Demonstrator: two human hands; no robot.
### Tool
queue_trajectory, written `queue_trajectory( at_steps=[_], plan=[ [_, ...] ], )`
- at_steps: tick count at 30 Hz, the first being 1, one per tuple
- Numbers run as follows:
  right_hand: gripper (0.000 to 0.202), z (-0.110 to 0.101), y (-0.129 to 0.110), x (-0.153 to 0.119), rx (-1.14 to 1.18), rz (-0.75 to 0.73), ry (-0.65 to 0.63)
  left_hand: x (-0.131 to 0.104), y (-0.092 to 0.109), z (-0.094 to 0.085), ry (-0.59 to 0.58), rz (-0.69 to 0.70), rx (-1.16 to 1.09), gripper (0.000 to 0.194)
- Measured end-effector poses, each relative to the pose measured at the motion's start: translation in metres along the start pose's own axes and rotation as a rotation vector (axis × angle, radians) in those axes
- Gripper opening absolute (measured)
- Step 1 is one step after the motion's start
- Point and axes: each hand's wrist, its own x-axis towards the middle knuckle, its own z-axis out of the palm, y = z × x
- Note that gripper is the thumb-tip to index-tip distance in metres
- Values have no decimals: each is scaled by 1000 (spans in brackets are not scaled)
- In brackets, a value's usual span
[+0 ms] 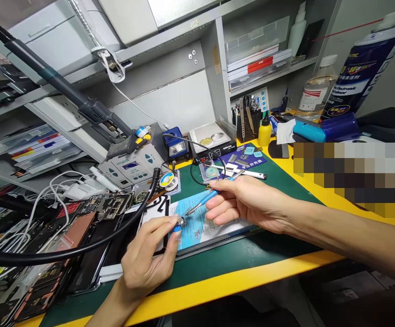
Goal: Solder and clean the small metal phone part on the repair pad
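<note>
My left hand pinches a small square metal part with blue on its underside between thumb and fingertips. My right hand grips a slim blue-handled tool with a thin metal tip, like a precision knife or scraper. Its tip points down toward the metal part, and I cannot tell whether the two touch. Both hands are above a blue-and-white printed sheet or booklet on the green mat.
Phone boards and frames crowd the left, with a thick black hose arching over them. Behind stand a grey control station, a blue device and a black-fronted unit. A yellow bottle and spray can stand back right.
</note>
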Motion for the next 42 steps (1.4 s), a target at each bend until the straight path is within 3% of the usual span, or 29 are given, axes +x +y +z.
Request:
queue_trajectory(
  at_steps=[14, 18, 24, 35, 42],
  plan=[
    [39, 4, -3, -5, -10, 16, 73, -4, -4, 6, -1, -100, -56, 45],
    [41, 6, -2, -6, -30, 14, 62, -2, -5, 7, -37, -110, -98, 38],
    [20, 7, 1, -8, -98, -179, -12, -1, -2, 4, -30, -158, -191, 31],
    [22, 7, -1, -6, -108, -237, 55, -3, -4, -4, -15, -331, -294, 19],
    [32, 5, 2, -3, -169, -250, 41, -3, -4, -4, 6, -331, -316, 22]
  ],
)
